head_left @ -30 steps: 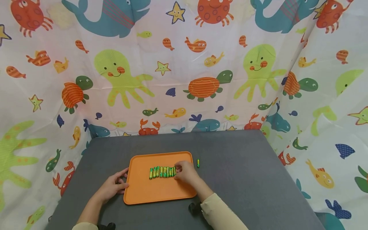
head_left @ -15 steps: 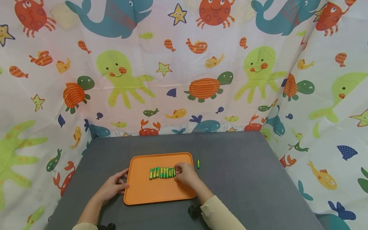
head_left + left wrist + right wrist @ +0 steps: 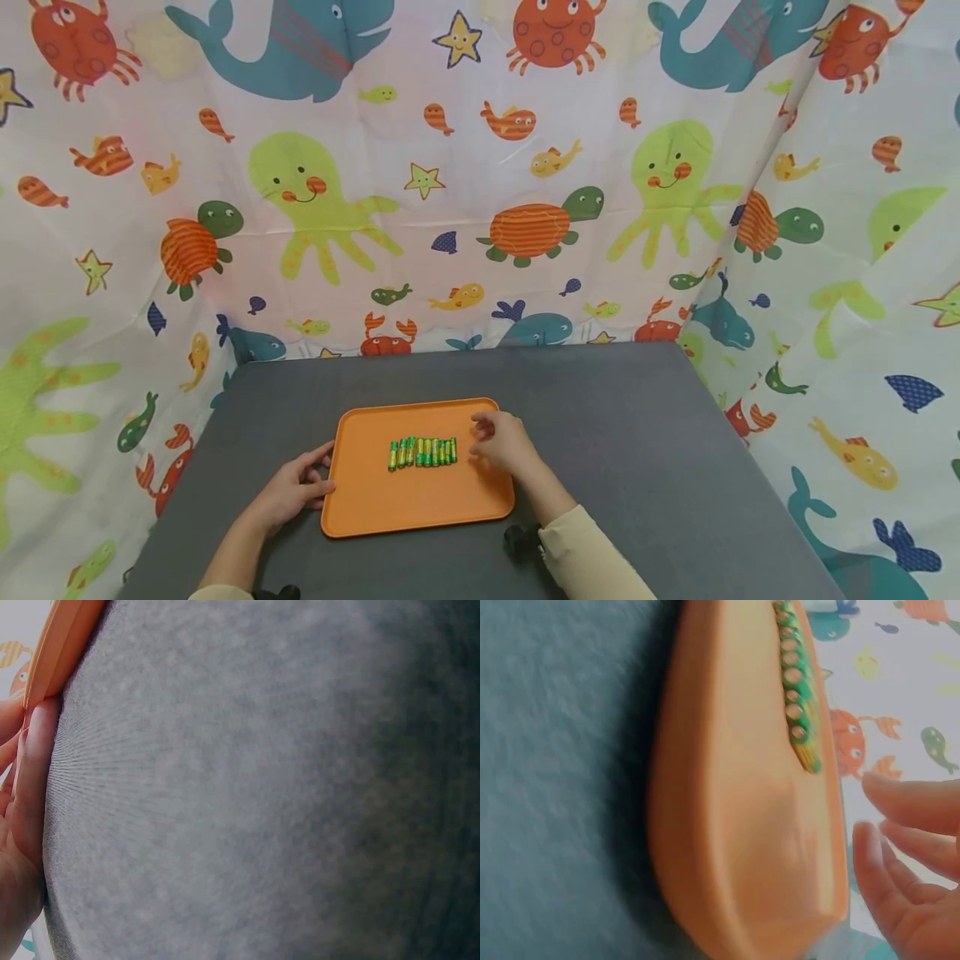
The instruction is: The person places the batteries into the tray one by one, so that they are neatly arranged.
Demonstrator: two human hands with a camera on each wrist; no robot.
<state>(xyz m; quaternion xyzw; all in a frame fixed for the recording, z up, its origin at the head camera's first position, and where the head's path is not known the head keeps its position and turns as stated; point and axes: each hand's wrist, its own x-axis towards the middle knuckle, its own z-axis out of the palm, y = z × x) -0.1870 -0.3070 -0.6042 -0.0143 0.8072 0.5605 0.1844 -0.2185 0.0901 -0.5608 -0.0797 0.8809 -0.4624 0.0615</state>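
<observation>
— What carries everything here?
— A dark grey table (image 3: 637, 467) with a cloth-like top, backed by a curtain printed with sea creatures.
— And directly on it?
— An orange tray (image 3: 405, 508), lying flat near the front edge, a little left of centre.
— Anything else touching the surface?
— The left hand (image 3: 288, 492) rests on the table against the tray's left rim.
</observation>
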